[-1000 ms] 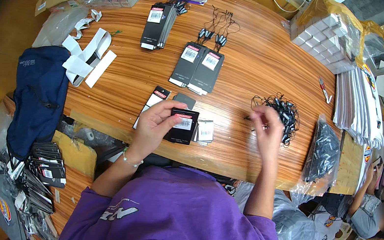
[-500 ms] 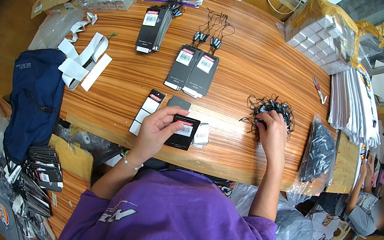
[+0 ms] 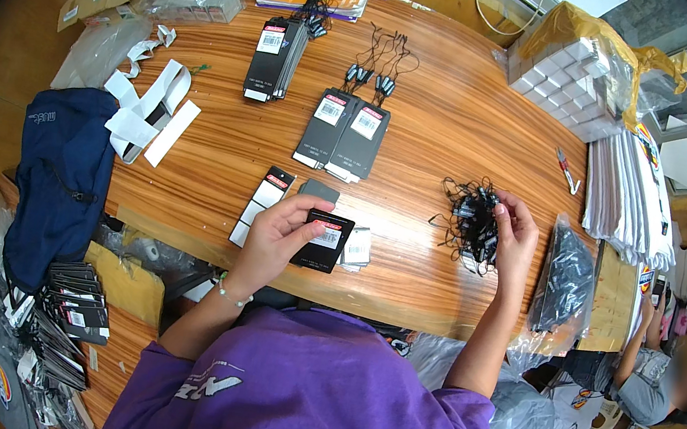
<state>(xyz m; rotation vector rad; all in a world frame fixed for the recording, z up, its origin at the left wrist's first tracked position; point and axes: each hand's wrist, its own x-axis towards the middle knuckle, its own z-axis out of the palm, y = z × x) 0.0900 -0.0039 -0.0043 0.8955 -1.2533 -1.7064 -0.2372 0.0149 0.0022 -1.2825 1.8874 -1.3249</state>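
My left hand (image 3: 276,236) pinches a black hang tag (image 3: 326,247) with a white barcode sticker, thumb in front and fingers behind. Partly behind that tag, small white barcode labels (image 3: 359,248) and a dark grey card (image 3: 320,192) lie on the table. A black card with white blank panels (image 3: 263,203) is beside my left fingers. Over at the right, my right hand (image 3: 517,240) has thumb and fingers closed at the edge of a tangled pile of black tag strings (image 3: 476,221). Which strand it grips is too fine to make out.
Two stacks of strung black tags (image 3: 342,133) lie mid-table, another stack (image 3: 270,62) behind. A bagged bundle of black strings (image 3: 565,279), small snips (image 3: 567,170), stacked white sheets (image 3: 630,195) and a plastic-wrapped block of white boxes (image 3: 573,76) line the right. A person (image 3: 665,382) sits at far right.
My right hand has shifted from on top of the string pile to its right edge, and the pile's shape has changed. My left hand still holds the tag in nearly the same place.
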